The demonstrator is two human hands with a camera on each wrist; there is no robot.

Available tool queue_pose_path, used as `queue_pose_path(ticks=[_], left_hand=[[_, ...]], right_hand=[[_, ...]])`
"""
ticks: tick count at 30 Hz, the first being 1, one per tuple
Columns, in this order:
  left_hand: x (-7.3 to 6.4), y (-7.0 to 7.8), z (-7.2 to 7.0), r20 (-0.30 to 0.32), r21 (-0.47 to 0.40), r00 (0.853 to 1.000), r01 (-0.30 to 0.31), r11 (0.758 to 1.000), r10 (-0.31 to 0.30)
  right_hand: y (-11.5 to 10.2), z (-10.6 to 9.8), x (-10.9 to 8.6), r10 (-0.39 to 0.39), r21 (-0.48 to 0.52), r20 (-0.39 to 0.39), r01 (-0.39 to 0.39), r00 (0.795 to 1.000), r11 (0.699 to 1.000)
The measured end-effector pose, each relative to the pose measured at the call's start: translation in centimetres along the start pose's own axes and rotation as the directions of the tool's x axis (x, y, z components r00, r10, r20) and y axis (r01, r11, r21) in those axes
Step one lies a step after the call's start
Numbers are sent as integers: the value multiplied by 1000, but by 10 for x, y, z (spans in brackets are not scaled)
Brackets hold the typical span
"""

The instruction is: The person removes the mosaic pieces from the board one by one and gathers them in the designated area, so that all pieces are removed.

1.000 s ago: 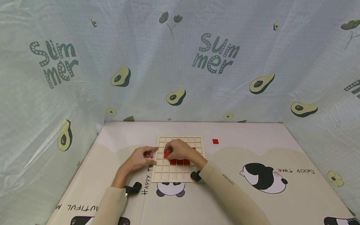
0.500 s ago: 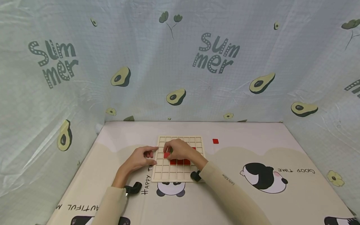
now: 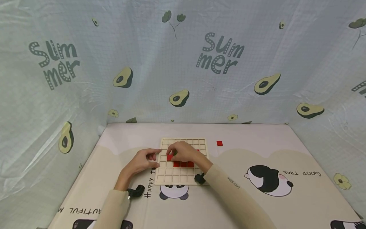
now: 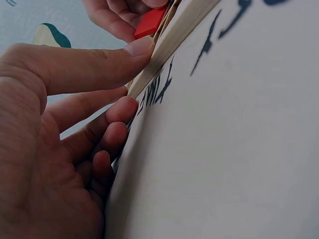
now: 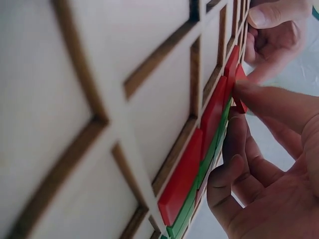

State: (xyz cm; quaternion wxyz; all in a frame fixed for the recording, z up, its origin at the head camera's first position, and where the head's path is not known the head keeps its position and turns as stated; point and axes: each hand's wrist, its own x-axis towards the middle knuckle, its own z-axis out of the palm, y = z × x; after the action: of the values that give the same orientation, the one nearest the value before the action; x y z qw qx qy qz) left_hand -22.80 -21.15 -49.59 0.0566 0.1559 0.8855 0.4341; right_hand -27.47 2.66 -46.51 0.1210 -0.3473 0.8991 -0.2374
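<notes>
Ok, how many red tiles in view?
6 red tiles: one in the right hand, three in a row on the board, one partly behind that hand, one loose on the table. The hand may hide more.

A pale sheet (image 3: 137, 47) printed with halved avocados (image 3: 179, 98), flowers (image 3: 342, 180) and the word "Summer" (image 3: 219, 61) hangs behind and at both sides of the table (image 3: 217, 206). Printed across it are an upside-down panda face (image 3: 173, 192), a black-and-white cartoon animal (image 3: 268, 180) and the lettering "Good time" (image 3: 304, 173), also upside down.
</notes>
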Motion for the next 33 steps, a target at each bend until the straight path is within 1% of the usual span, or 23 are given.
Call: queue_pose_path(ticks=[11,19,23,28,33], left_hand=[[-1,1,0,4,-3,1000,9,1000,-9],[0,0,0,0,-2,1000,15,1000,-15],[1,0,1,4,-6,1000,20,1000,-20],[0,2,1,4,-5,1000,24,1000,-24],[-1,2,1,1,0,1000,30,1000,-30]], right_hand=[[4,-2,-2,-41,84,-26,43,999,996],[6,-3,-3,-42,135,-48,49,998,990],[7,-9,-8,-28,163,-56,37,998,986],[11,-21,-18,-17,202,-63,29,998,979],[16,-34,-29,13,232,-82,7,997,973]])
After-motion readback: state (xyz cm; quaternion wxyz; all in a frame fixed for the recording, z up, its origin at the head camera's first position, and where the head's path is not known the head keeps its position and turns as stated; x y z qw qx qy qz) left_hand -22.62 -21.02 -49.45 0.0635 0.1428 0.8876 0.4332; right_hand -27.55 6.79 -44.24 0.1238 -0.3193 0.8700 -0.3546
